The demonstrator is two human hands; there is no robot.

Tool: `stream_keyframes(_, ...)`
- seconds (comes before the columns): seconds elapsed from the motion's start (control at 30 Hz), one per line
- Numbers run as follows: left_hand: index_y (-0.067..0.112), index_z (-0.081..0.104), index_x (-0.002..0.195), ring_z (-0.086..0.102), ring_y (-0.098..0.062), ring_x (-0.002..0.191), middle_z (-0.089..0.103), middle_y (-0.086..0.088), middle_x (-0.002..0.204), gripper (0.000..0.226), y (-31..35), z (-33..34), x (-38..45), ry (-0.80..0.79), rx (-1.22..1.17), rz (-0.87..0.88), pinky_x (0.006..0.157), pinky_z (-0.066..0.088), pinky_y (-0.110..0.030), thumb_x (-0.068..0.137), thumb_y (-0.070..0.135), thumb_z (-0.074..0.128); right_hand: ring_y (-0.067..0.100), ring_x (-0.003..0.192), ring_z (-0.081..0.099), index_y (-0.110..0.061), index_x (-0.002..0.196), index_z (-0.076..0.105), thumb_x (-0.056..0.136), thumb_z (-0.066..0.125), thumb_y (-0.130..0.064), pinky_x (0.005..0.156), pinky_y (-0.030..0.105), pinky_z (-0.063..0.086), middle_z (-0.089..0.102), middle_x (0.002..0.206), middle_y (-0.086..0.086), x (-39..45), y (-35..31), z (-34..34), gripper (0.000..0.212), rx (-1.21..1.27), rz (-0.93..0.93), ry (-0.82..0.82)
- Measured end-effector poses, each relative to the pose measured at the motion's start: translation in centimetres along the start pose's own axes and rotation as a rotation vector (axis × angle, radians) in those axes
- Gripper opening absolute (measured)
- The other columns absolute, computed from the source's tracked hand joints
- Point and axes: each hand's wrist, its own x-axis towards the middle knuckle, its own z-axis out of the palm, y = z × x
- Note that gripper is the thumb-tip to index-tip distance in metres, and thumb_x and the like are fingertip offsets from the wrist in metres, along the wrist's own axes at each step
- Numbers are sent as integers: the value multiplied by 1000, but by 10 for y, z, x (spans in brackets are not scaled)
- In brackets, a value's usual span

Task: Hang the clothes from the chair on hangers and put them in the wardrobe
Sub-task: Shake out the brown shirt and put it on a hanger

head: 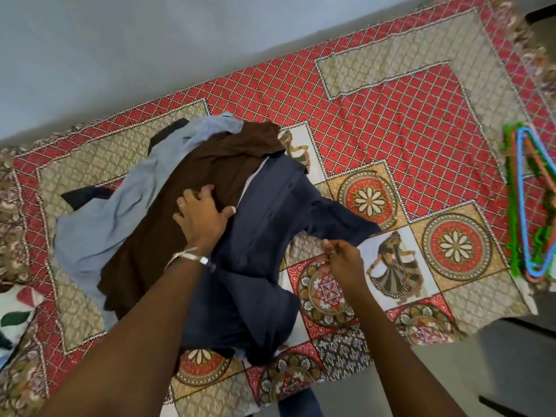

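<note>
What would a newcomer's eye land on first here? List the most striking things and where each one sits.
First the pile of clothes on the patterned bedspread: a brown garment between a light blue one and a navy one. The left hand rests spread on the brown garment, and the right hand is beside the navy sleeve. Bright plastic hangers lie at the bedspread's right edge.

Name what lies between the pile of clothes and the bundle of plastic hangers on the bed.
In the head view, only patterned bedspread separates the clothes pile from the hangers; no other object lies there.

Soft even daylight, wide-angle bending, edges blurred.
</note>
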Motion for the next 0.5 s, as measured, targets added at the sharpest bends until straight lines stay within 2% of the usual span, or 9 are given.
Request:
stream_keyframes(0.07,22,50,125,36,-35,121,42,-14,128,53,-4,12,10,53,80,30,94,34,-52,81,44,68,24,73,69,-15,90,65,95,54,-40,76,47,56,71,78,4,7,3,11,28,15,13,4)
stream_keyframes(0.13,21,58,115,38,-34,119,49,-12,124,33,-9,18,20,102,87,54,94,34,-49,87,36,63,21,68,69,-11,88,63,97,54,-35,76,43,56,70,72,0,9,5,18,27,21,24,-11)
stream_keyframes(0.2,18,63,110,42,-32,118,56,-11,119,21,-16,18,29,85,49,58,94,33,-46,91,26,57,24,66,68,-7,86,63,98,54,-32,73,42,56,70,69,3,6,6,25,29,34,23,-16)
stream_keyframes(0.27,11,64,109,47,-35,115,61,-16,115,20,-20,16,39,35,-173,27,94,36,-41,92,17,54,27,65,68,-7,90,63,99,52,-29,67,41,55,71,71,9,5,10,28,26,98,40,-15)
stream_keyframes(0.33,6,65,99,54,-34,106,63,-20,109,16,-24,-3,40,-3,-515,-104,89,41,-30,94,11,50,23,60,65,-5,96,63,100,50,-25,57,32,49,69,73,11,0,0,34,24,209,97,-17)
stream_keyframes(0.43,16,55,74,49,-19,79,55,-7,85,30,-20,-32,32,-87,-841,-170,57,38,-12,97,2,43,17,57,60,-3,97,64,99,52,-27,50,23,45,68,72,9,-7,-26,42,27,326,147,-10)
stream_keyframes(0.47,17,53,72,47,-15,73,52,-4,77,32,-21,-47,27,-136,-907,-145,53,37,-8,97,1,42,17,57,60,-2,97,65,99,53,-28,51,24,46,69,73,9,-13,-40,49,29,360,163,-24)
stream_keyframes(0.5,16,56,74,49,-13,74,53,-1,77,30,-21,-58,24,-194,-970,-118,57,39,-5,98,2,43,17,58,61,-1,98,65,98,53,-31,53,25,47,69,74,10,-15,-54,56,32,398,179,-48)
